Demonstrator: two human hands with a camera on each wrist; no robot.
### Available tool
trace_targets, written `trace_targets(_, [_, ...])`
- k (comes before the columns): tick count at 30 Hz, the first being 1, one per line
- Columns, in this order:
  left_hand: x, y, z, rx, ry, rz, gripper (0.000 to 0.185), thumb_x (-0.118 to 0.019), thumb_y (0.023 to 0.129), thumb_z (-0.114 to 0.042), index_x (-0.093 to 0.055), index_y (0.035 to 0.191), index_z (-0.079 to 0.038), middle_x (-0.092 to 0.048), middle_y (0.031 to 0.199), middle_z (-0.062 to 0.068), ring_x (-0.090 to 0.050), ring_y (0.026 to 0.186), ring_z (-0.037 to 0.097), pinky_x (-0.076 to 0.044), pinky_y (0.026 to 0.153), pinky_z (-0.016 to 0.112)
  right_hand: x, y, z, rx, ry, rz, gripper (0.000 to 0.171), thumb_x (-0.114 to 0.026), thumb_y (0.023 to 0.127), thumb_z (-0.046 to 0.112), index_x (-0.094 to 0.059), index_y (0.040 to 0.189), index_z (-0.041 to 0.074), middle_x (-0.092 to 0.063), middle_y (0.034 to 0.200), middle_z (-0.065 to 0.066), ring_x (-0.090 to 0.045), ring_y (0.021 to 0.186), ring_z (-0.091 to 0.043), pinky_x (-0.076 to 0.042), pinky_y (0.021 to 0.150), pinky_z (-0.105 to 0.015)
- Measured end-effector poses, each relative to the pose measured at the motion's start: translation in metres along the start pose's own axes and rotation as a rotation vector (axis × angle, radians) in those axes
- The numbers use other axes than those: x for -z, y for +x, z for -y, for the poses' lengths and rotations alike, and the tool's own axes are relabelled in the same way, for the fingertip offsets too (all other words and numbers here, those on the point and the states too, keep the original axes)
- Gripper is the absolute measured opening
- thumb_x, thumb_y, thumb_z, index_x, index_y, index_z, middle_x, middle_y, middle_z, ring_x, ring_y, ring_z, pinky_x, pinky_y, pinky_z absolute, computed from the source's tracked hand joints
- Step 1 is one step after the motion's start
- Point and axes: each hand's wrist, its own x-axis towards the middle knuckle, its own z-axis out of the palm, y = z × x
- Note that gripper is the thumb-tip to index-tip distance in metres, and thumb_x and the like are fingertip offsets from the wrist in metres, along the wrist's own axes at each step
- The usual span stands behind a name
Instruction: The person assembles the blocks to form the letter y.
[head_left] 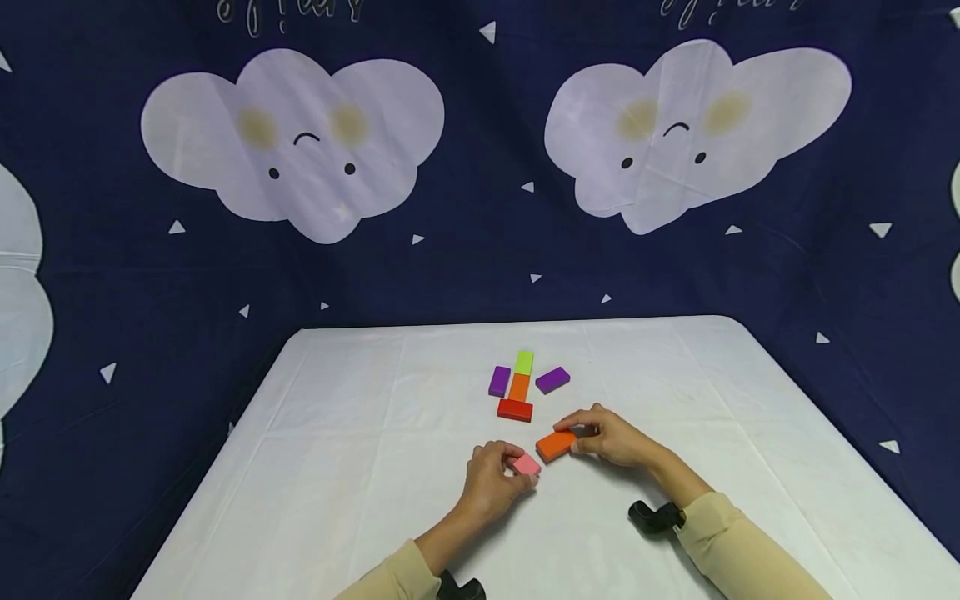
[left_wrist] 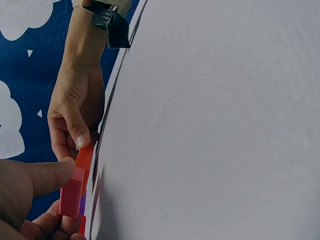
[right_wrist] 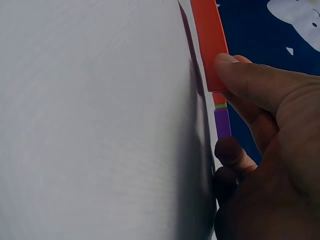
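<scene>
My left hand [head_left: 491, 481] pinches a small pink block [head_left: 527, 465] between thumb and fingers. In the left wrist view the pink block [left_wrist: 71, 194] shows its long side, with the thumb at its top end. My right hand [head_left: 609, 437] holds an orange block [head_left: 556, 446] by its right end. The right wrist view shows that orange block [right_wrist: 209, 45] with the thumb pressed on its edge. The pink and orange blocks are close together, near the middle of the table. Beyond them lies a red block [head_left: 515, 410], crosswise below a second orange block [head_left: 519, 387].
A lime green block [head_left: 524, 362] continues the line past the second orange one. One purple block [head_left: 499, 381] lies to its left, another purple block [head_left: 552, 380] slanted to its right. All rest on a white-covered table [head_left: 337, 467] before a dark blue cloud-print curtain [head_left: 480, 275].
</scene>
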Motion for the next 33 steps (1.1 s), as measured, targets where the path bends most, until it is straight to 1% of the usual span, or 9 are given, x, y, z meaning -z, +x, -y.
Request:
trace_targets(7, [-0.0024, -0.0017, 0.0013, -0.047, 0.069, -0.013, 0.032, -0.08, 0.07, -0.019, -0.065, 0.096, -0.01, -0.059, 0.083, 0.001, -0.038, 0.079, 0.009, -0.027, 0.071, 0.025, -0.0013, -0.0003, 0.0021, -0.005, -0.002, 0.003, 0.033, -0.072, 0.08, 0.016, -0.069, 0.112, 0.023, -0.059, 0.093, 0.0, -0.04, 0.078, -0.012, -0.034, 0.067, -0.026])
trace_targets(16, [-0.0024, -0.0048, 0.0018, -0.093, 0.122, -0.012, 0.031, -0.079, 0.07, -0.02, -0.065, 0.096, -0.01, -0.058, 0.084, 0.001, -0.039, 0.081, 0.009, -0.027, 0.072, 0.026, -0.003, -0.0018, 0.0031, -0.029, -0.006, 0.005, 0.033, -0.071, 0.079, 0.016, -0.069, 0.111, 0.024, -0.057, 0.097, -0.002, -0.04, 0.078, -0.01, -0.035, 0.067, -0.026])
trace_targets(20, [-0.0036, -0.0049, 0.0024, -0.097, 0.134, -0.013, 0.031, -0.079, 0.07, -0.02, -0.065, 0.096, -0.01, -0.058, 0.085, 0.0, -0.038, 0.081, 0.008, -0.026, 0.072, 0.026, -0.0034, -0.0018, 0.0024, -0.042, -0.013, 0.006, 0.033, -0.071, 0.08, 0.017, -0.069, 0.112, 0.024, -0.057, 0.099, -0.002, -0.04, 0.079, -0.011, -0.035, 0.068, -0.025])
trace_targets(28, [-0.0061, -0.0045, 0.0033, -0.111, 0.163, -0.028, 0.032, -0.08, 0.069, -0.019, -0.064, 0.096, -0.01, -0.057, 0.085, 0.0, -0.039, 0.081, 0.009, -0.027, 0.072, 0.026, -0.0039, -0.0011, 0.0033, -0.047, -0.013, 0.011, 0.034, -0.071, 0.08, 0.018, -0.069, 0.113, 0.024, -0.06, 0.098, -0.002, -0.04, 0.083, -0.018, -0.031, 0.069, -0.026])
trace_targets(33, [-0.0058, -0.0051, 0.0032, -0.116, 0.164, -0.037, 0.035, -0.08, 0.067, -0.02, -0.064, 0.096, -0.009, -0.058, 0.085, 0.001, -0.039, 0.081, 0.009, -0.027, 0.072, 0.027, -0.0031, -0.0018, 0.0051, -0.04, -0.034, 0.009, 0.035, -0.072, 0.08, 0.019, -0.068, 0.114, 0.027, -0.058, 0.094, 0.001, -0.041, 0.082, -0.017, -0.032, 0.067, -0.025])
